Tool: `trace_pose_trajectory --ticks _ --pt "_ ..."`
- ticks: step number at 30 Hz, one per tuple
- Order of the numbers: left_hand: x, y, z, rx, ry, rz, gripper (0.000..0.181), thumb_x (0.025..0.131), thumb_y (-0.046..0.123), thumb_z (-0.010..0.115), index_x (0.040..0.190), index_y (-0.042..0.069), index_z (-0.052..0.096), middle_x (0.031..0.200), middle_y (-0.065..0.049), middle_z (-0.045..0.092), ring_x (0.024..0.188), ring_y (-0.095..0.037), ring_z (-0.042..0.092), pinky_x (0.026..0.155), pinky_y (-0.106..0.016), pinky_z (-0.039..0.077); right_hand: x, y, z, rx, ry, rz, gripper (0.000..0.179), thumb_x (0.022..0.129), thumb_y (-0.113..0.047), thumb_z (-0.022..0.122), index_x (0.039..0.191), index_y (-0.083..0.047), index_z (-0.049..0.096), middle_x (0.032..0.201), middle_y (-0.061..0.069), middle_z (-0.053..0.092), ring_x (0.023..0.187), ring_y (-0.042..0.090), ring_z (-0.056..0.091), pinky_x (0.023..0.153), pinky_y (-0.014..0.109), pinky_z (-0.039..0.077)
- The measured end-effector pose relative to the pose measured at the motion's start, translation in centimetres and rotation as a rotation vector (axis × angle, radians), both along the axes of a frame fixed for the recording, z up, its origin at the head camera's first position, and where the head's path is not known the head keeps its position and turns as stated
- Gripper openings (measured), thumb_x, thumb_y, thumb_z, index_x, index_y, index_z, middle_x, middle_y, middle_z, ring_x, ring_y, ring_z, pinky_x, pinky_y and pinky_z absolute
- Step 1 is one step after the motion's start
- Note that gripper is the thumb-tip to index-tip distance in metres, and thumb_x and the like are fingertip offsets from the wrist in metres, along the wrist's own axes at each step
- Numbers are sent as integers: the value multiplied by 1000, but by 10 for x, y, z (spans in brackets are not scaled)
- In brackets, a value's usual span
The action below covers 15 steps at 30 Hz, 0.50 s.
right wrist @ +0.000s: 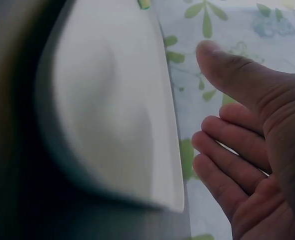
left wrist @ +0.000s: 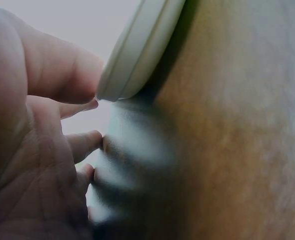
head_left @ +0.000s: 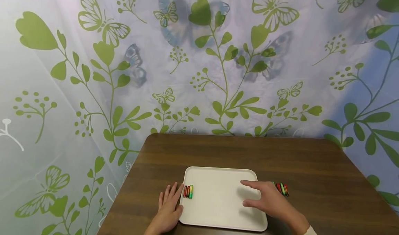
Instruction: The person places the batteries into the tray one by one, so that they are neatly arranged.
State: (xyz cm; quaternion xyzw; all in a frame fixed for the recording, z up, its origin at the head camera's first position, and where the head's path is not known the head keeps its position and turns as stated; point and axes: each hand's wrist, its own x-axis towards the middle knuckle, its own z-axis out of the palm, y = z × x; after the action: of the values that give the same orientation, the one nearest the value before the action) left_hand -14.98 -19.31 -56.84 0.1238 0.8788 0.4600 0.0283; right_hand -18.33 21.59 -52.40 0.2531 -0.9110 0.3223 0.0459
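Note:
A white rectangular tray (head_left: 221, 200) lies on the table, with three small red and green batteries (head_left: 188, 192) side by side near its left edge. My left hand (head_left: 168, 207) rests on the table at the tray's left side, fingers extended, the thumb right at the rim (left wrist: 137, 55). Over the tray's right part hovers my right hand (head_left: 271, 198), thumb and fingers spread apart with nothing between them. Several more red and green batteries (head_left: 283, 189) lie on the table right of the tray, partly hidden behind that hand. In the right wrist view, one battery end (right wrist: 144, 4) shows on the tray.
The brown wooden table (head_left: 237, 152) reaches back to a hanging cloth (head_left: 187, 89) with green leaves and butterflies. The cloth also runs along the left side.

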Motion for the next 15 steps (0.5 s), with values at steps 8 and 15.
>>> trace_pose_trajectory --ticks 8,15 --pt "0 1 1 -10 6 18 71 98 4 62 166 3 43 174 -39 23 161 -64 0 122 -76 -19 9 35 3 20 -21 -25 65 87 -48 91 141 -16 76 131 -2 80 114 25 80 91 44 65" --pt "0 4 12 -96 -60 18 71 99 2 61 168 4 42 178 -32 22 166 -58 1 125 -76 -13 19 66 1 75 -67 -48 65 85 -49 92 141 -19 76 125 0 82 110 21 79 82 33 64"
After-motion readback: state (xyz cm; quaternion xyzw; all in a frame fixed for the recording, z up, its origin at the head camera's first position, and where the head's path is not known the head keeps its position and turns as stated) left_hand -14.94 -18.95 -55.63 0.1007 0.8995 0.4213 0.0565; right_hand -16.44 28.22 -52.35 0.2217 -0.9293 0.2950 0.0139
